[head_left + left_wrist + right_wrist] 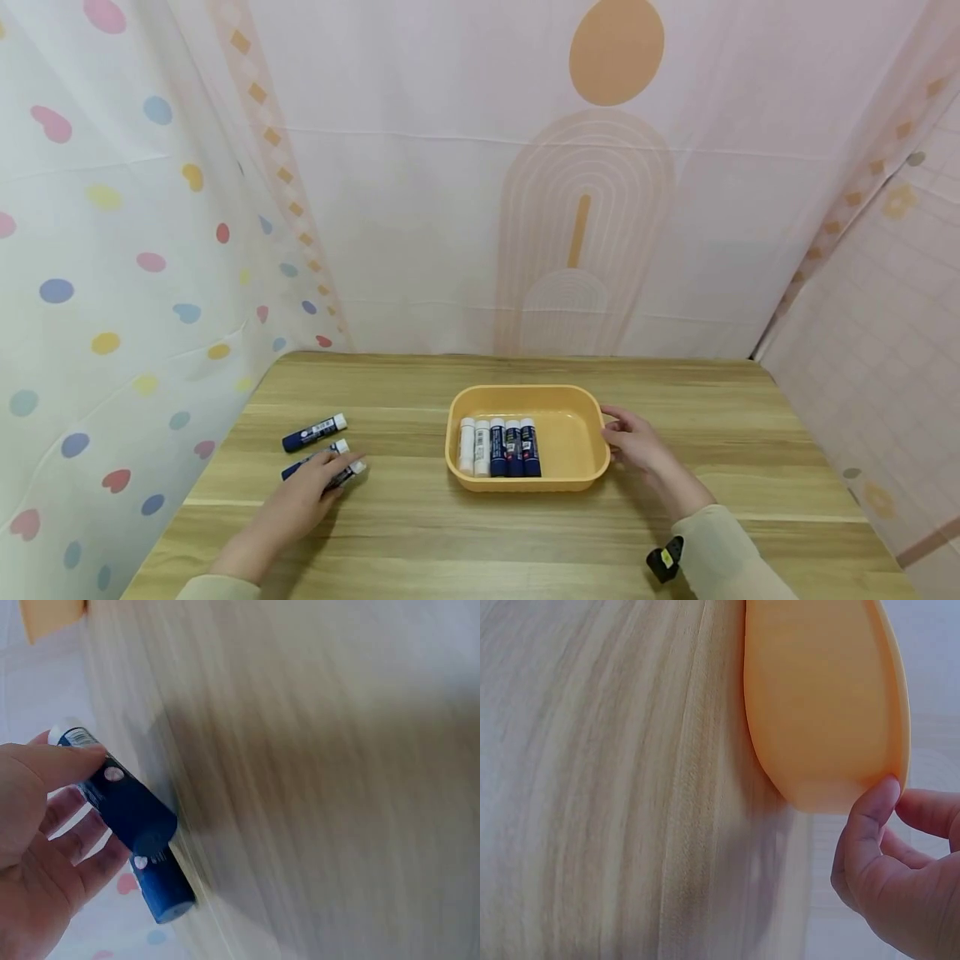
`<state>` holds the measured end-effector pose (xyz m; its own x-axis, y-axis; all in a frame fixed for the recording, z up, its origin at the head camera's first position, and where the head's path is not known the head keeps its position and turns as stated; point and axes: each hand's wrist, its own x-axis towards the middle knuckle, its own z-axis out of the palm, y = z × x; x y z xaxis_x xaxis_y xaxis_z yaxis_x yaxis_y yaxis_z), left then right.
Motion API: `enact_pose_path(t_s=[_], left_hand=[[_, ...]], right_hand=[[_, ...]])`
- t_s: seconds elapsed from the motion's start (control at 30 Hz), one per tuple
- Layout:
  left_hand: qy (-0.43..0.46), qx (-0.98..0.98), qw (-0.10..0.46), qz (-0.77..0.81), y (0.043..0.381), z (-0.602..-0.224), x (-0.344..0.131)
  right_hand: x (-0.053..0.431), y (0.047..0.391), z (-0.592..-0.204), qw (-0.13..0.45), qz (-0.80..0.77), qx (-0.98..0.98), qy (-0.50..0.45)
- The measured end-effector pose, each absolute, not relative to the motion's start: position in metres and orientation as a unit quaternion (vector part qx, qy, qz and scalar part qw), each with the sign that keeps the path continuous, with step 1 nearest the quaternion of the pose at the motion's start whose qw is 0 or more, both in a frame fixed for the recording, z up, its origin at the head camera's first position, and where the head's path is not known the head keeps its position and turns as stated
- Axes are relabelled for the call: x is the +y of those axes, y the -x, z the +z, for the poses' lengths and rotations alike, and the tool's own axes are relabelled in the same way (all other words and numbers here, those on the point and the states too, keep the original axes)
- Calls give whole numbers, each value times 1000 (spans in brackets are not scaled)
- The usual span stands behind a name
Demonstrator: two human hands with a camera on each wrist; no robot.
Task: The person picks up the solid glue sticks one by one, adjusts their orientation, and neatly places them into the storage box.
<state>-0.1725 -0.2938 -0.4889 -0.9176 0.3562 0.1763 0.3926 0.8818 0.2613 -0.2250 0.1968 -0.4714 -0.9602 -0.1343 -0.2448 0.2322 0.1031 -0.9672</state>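
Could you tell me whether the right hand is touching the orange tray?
Touching. The right wrist view shows the right hand's thumb tip pressed against the tray's corner rim.

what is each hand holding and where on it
Left hand grips a blue glue stick round its barrel. Right hand touches the orange tray at its right rim.

A wooden worktop (420, 533) fills the lower half of the frame. Behind it hang cloth backdrops: a dotted sheet (112, 250) at left, a pink one with an orange circle (616, 52) at centre, and a tiled-pattern sheet (885, 333) at right.
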Motion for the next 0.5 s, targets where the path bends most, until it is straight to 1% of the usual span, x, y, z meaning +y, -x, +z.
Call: enact_pose_path(t_s=[0.23, 0.37, 0.5], left_hand=[[137, -954, 11, -265, 177, -480, -282], [112, -933, 13, -341, 181, -479, -273], [86, -920, 20, -382, 185, -478, -264]], right_hand=[[193, 224, -467, 136, -657, 739, -63], [193, 224, -468, 133, -656, 740, -64], [193, 225, -470, 129, -659, 739, -63]])
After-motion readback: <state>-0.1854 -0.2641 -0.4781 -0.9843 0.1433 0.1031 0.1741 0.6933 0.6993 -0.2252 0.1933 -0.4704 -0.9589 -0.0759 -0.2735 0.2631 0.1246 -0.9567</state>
